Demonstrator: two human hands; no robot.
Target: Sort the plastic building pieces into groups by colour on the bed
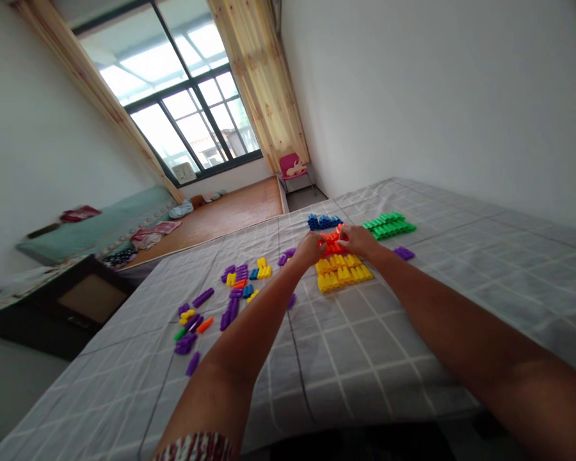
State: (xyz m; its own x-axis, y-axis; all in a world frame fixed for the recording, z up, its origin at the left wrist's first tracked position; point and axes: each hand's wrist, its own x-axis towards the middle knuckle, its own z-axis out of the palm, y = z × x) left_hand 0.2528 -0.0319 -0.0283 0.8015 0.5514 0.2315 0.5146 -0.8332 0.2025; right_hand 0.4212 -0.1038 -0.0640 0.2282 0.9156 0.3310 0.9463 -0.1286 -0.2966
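My left hand [310, 248] and my right hand [358, 241] reach forward to a small stack of orange tube-shaped plastic pieces [333, 242]. Fingers of both hands close in on it from opposite sides, partly covering the stack. Just nearer to me lie rows of yellow pieces [344, 274], packed side by side. A blue stack [323, 222] stands beyond the orange one, and a green stack [390, 226] is to the right of my right hand. A few purple pieces [404, 253] rest below the green stack. The exact kind of these pieces is too small to tell.
Loose mixed pieces, among them purple ones [230, 311], are scattered left of my left forearm on the grey checked bed sheet [345, 358]. A dark cabinet [62, 314] stands at left. Farther off are a wooden platform [235, 208], a pink chair [290, 168] and a window.
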